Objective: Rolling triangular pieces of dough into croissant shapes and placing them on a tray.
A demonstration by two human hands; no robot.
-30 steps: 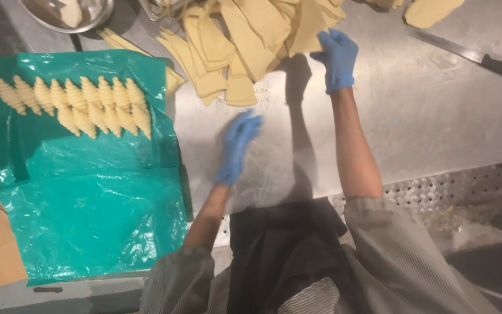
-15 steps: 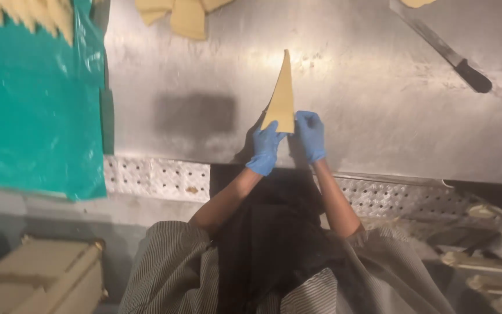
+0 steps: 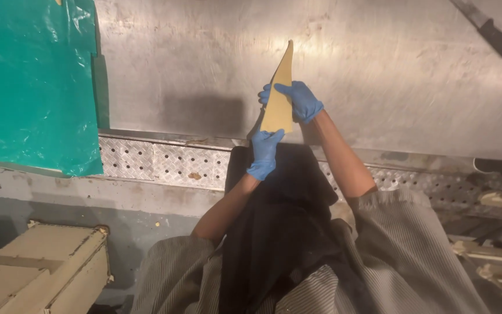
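A long yellow triangle of dough [image 3: 280, 93] is held up between both hands above the steel table [image 3: 379, 75], its tip pointing away from me. My left hand [image 3: 264, 153], in a blue glove, grips the wide lower end. Higher up, my blue-gloved right hand [image 3: 295, 100] pinches the middle of the triangle from the right side. Below the hands hang my dark apron and striped grey sleeves.
A green plastic sheet [image 3: 30, 81] covers the table's left part. A black-handled knife [image 3: 486, 28] lies at the far right. A perforated metal ledge [image 3: 164, 166] runs along the table's near edge. A pale wooden box [image 3: 36, 267] stands lower left.
One second ago the right hand reached into the dough pile and the left hovered over the table. Both hands now hold one triangle, stretched longer than half a second ago. The view has shifted right.
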